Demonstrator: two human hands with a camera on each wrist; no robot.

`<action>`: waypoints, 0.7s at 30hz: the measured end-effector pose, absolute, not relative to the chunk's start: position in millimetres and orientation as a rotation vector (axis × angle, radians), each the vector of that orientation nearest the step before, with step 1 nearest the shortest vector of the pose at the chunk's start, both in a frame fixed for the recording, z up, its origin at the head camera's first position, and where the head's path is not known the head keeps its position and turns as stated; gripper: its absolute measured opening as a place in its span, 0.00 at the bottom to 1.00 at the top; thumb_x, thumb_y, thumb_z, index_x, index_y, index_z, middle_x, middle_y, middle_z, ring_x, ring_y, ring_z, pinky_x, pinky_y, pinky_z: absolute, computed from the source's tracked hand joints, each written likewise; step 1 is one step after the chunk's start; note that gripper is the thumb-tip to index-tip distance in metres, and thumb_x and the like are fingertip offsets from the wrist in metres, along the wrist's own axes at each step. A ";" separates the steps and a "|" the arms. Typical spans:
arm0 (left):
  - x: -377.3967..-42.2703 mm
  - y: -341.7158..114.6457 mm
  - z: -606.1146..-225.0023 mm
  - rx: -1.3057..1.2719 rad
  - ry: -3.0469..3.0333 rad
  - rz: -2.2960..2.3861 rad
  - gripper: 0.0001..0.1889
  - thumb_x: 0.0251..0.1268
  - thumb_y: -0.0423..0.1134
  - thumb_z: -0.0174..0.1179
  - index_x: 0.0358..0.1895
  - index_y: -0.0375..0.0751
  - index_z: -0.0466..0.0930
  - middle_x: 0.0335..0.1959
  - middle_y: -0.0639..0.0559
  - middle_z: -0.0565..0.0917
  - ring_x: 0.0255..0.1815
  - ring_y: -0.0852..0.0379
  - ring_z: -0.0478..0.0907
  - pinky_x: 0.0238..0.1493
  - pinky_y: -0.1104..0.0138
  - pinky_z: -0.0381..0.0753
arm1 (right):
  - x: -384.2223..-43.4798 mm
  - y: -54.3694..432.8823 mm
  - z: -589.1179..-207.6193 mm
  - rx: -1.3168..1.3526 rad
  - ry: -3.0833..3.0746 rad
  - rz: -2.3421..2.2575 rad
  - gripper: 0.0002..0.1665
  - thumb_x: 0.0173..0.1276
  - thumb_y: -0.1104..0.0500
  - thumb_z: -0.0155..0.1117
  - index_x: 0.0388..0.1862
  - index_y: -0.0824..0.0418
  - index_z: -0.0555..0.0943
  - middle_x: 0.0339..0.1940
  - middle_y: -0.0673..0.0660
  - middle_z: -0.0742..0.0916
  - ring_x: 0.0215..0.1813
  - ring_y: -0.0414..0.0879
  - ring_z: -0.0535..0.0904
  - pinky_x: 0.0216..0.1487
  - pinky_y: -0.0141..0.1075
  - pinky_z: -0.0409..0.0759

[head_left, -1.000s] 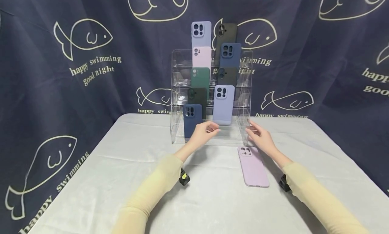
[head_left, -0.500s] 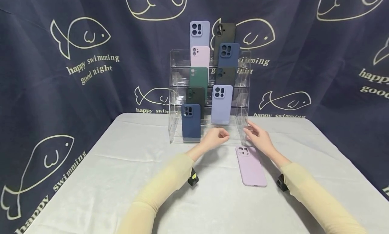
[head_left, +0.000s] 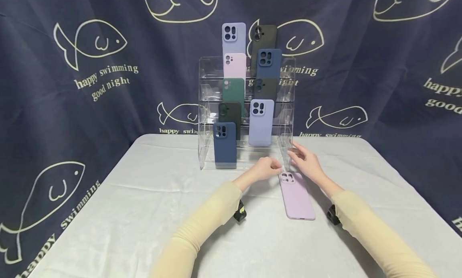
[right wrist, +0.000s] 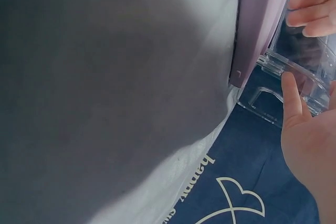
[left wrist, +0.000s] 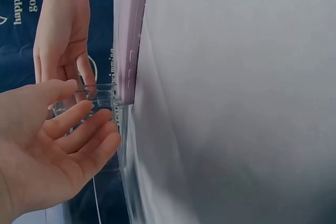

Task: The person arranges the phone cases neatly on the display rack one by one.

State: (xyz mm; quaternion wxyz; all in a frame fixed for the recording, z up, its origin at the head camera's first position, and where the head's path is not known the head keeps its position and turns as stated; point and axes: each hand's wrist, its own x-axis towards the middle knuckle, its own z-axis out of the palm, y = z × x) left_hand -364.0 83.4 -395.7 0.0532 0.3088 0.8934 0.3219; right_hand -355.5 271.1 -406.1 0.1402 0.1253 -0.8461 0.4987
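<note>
A lilac phone case (head_left: pixel 297 195) lies back up on the table, its camera cutouts toward the clear stepped display stand (head_left: pixel 260 163). My left hand (head_left: pixel 266 168) is just beyond the case's top left corner, in front of the stand's lowest step. Its fingers are loosely bent with nothing between them in the left wrist view. My right hand (head_left: pixel 306 161) is at the stand's right side panel, fingertips right at the panel's edge. In the right wrist view the lilac case's edge stands out beside the stand's clear corner.
Two columns of phone cases stand on the steps. The lowest are a navy case (head_left: pixel 225 147) at left and a light lavender case (head_left: pixel 260 127) at right. Behind the white-covered table (head_left: pixel 119 214) hangs a dark blue curtain (head_left: pixel 173 61) with fish drawings.
My left hand has moved right and toward me, from beside the navy case to the top of the lilac case. My right hand stays at the stand's side. The view has shifted slightly.
</note>
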 end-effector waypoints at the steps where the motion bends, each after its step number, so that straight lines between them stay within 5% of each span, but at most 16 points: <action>1: -364.3 84.3 -397.3 0.944 2.709 0.968 0.14 0.64 0.40 0.58 0.49 0.38 0.82 0.46 0.48 0.85 0.47 0.57 0.82 0.48 0.77 0.79 | -355.8 271.2 -406.6 0.366 -2.441 1.442 0.34 0.70 0.54 0.56 0.70 0.65 0.62 0.56 0.73 0.78 0.44 0.28 0.80 0.44 0.32 0.84; 4: -364.4 87.0 -400.1 0.955 2.686 0.940 0.15 0.65 0.41 0.57 0.50 0.38 0.81 0.47 0.48 0.85 0.48 0.57 0.82 0.53 0.75 0.77 | -356.3 271.5 -407.3 0.374 -2.436 1.442 0.33 0.70 0.54 0.57 0.70 0.66 0.62 0.56 0.73 0.78 0.41 0.22 0.77 0.44 0.32 0.84; 9: -363.3 89.3 -402.5 0.958 2.663 0.914 0.16 0.65 0.40 0.57 0.53 0.37 0.79 0.48 0.48 0.85 0.50 0.58 0.81 0.57 0.75 0.75 | -356.6 271.3 -406.7 0.367 -2.440 1.428 0.33 0.70 0.54 0.57 0.69 0.66 0.63 0.55 0.73 0.79 0.47 0.40 0.82 0.44 0.34 0.84; 16: -361.7 89.9 -405.0 0.956 2.661 0.861 0.16 0.63 0.40 0.59 0.52 0.37 0.80 0.46 0.48 0.85 0.49 0.56 0.81 0.51 0.76 0.77 | -354.9 270.2 -405.1 0.368 -2.423 1.478 0.33 0.70 0.55 0.57 0.69 0.67 0.63 0.55 0.73 0.79 0.39 0.20 0.75 0.45 0.37 0.84; 21: -358.7 91.9 -405.5 0.994 2.681 0.757 0.14 0.60 0.42 0.62 0.46 0.39 0.84 0.41 0.51 0.87 0.43 0.60 0.82 0.44 0.79 0.78 | -355.4 270.6 -405.6 0.382 -2.416 1.494 0.33 0.70 0.56 0.57 0.69 0.66 0.63 0.55 0.73 0.79 0.41 0.24 0.79 0.46 0.39 0.84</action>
